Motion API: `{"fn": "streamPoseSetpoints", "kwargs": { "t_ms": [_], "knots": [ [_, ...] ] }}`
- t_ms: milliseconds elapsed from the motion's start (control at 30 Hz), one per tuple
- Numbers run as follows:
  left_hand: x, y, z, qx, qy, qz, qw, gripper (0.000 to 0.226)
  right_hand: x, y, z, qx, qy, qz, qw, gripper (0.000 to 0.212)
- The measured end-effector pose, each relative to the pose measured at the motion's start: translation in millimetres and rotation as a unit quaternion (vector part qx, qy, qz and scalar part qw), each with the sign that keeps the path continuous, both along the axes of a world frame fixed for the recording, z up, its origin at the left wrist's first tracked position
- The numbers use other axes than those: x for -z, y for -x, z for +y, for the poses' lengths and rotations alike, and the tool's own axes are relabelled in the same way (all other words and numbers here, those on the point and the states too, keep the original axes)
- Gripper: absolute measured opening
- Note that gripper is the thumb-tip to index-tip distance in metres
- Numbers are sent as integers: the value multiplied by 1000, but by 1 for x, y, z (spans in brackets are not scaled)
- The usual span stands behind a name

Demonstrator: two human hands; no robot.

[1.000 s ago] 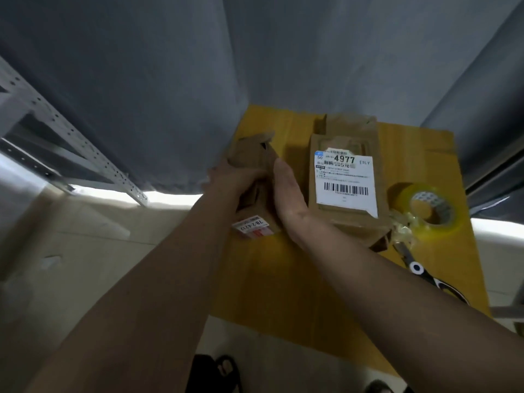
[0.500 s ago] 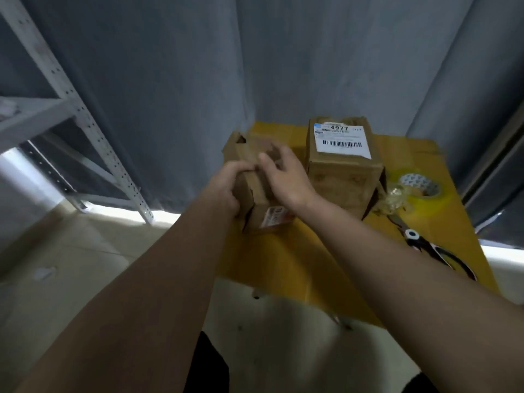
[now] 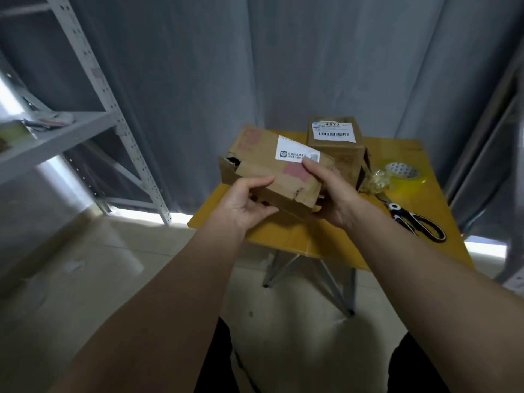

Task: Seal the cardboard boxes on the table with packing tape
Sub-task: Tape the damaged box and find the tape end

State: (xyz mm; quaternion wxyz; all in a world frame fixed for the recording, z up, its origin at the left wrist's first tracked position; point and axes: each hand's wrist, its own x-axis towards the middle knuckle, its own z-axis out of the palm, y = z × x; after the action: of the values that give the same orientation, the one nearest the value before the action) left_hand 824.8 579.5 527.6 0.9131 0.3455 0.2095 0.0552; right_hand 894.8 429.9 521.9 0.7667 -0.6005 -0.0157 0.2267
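While both bare forearms reach forward from the bottom corners of the view and converge above the near edge of the table (image 3: 297, 239), the two hands hold a small cardboard box (image 3: 272, 168) up in the air between them. The left hand (image 3: 243, 201) is turned palm up under the box's near left corner, its thumb lying along the top face and its fingers curled beneath, gripping it. The right hand (image 3: 331, 194) clasps the box's right end, thumb pressed on top just below a white printed label (image 3: 296, 153), fingers wrapped round the underside. The box is tilted, its left end torn open and its near right corner dented and ragged.

Beyond it a second, taller cardboard box (image 3: 337, 150) stands on the yellow table, carrying a barcode label (image 3: 334, 131) marked 4977 on top. To the right lies a roll of clear packing tape (image 3: 402, 171), with a crumpled loose end trailing toward the tall box. Nearer, black-handled scissors (image 3: 416, 222) lie flat on the table. Farther off, grey curtains (image 3: 283, 66) hang behind, and a metal shelving rack (image 3: 85, 120) stands at left.
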Motion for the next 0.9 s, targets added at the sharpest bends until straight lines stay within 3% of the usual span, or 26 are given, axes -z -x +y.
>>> {"fn": "streamPoseSetpoints", "kwargs": {
  "t_ms": [67,200,367,467,567,667,800,900],
  "knots": [
    [-3,0,4,10,-21,17,1000,61,2,0,0,15,12,-23,1000,69],
    [-9,-11,-1,31,-164,120,979,53,5,-3,13,107,78,-88,987,92],
    [-9,-27,-1,42,-144,22,988,52,7,-11,29,115,96,-130,980,93],
    [-8,-32,5,55,-206,38,976,67,17,-12,40,98,62,-83,990,81],
    [-5,-31,20,76,-281,91,952,80,26,-11,41,33,90,-33,995,69],
    [0,-28,34,97,-367,118,918,78,31,-10,35,-69,114,-50,990,48],
    [1,-27,55,126,-431,162,879,74,27,-10,34,-107,100,-50,988,56],
    [-6,-24,70,215,-497,189,819,72,25,-8,34,-169,149,-37,973,54]
  ]
}}
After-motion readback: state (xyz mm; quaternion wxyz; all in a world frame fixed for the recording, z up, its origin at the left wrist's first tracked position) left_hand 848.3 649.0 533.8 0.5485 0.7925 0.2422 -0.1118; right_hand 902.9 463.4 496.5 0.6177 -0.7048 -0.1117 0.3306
